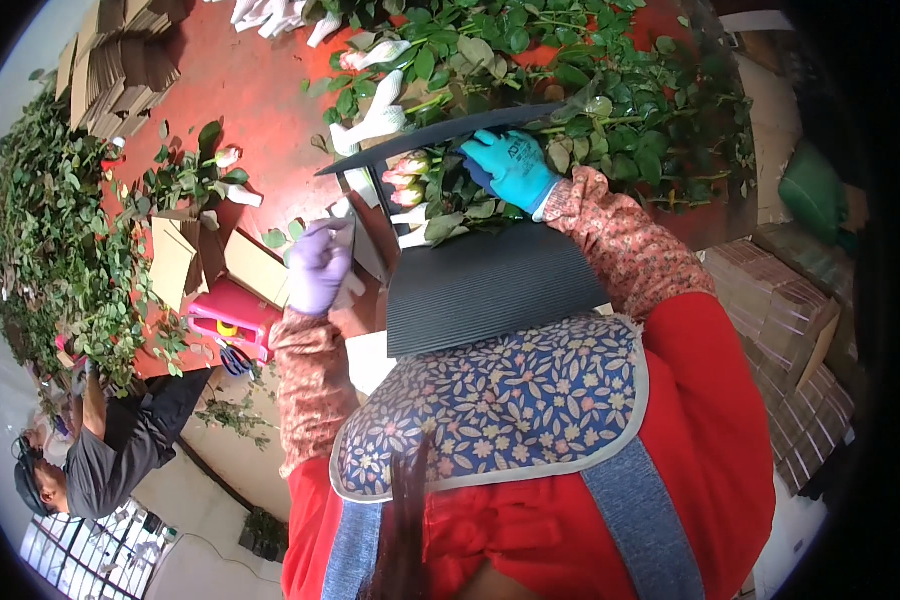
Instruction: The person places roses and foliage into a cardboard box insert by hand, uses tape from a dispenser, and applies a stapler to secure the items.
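Note:
My right hand (514, 172), in a turquoise glove, lies over the leafy stems of a bunch of pink-and-cream roses (409, 180), close under a raised black sheet (427, 140). Whether its fingers grip the stems or only rest there is hard to tell. Below the roses spreads a black corrugated sheet (487, 289), reaching to my apron. White mesh sleeves (414, 229) show beside the rose heads. To the left, my left hand (319, 266), gloved in pale purple, has curled fingers next to a grey panel (366, 251); anything inside them is hidden.
Leafy rose stems (607, 112) cover the red table (270, 90) at upper right. Cardboard pieces (172, 259) and a pink tape dispenser (229, 311) with scissors (236, 360) lie left. Stacked cardboard (120, 75) stands at upper left. A co-worker (112, 450) handles foliage at lower left.

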### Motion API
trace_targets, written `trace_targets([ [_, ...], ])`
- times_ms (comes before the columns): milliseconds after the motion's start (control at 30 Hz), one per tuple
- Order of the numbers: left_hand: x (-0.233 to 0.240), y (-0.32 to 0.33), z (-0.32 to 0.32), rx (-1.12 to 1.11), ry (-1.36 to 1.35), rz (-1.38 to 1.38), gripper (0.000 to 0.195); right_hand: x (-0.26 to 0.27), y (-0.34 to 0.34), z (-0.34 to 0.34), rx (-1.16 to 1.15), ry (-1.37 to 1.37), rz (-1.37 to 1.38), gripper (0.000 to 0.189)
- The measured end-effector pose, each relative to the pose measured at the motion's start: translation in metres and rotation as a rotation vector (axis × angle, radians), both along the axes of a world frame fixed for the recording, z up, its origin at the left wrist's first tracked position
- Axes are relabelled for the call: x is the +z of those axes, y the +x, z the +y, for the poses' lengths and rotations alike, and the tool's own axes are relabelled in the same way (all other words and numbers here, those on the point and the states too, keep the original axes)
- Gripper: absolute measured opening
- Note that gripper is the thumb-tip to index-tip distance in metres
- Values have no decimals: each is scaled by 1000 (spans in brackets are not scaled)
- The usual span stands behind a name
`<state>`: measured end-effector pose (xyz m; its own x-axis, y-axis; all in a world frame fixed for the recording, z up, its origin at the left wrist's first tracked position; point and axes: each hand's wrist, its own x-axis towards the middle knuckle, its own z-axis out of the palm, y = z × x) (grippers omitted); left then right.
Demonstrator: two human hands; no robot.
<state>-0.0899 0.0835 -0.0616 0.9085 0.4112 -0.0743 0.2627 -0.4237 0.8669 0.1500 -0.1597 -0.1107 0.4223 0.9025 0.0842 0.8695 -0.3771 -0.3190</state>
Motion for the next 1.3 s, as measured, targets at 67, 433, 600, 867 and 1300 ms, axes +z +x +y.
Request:
trace_targets([
  [67,-6,15,-12,-103,71,303,15,3,-1,1,0,-14,33,31],
  [433,-28,18,-47,-55,274,197,12,3,3,4,29,-49,54,34],
  [600,7,-82,-18,-59,415,274,14,1,3,-1,31,-33,21,34],
  [867,-63,-348,-69,-96,257,1308,105,123,9,20,235,-304,-44,34],
  [1300,24,-2,-30,-342,85,-31,19,94,-14,52,567,-555,194,34],
])
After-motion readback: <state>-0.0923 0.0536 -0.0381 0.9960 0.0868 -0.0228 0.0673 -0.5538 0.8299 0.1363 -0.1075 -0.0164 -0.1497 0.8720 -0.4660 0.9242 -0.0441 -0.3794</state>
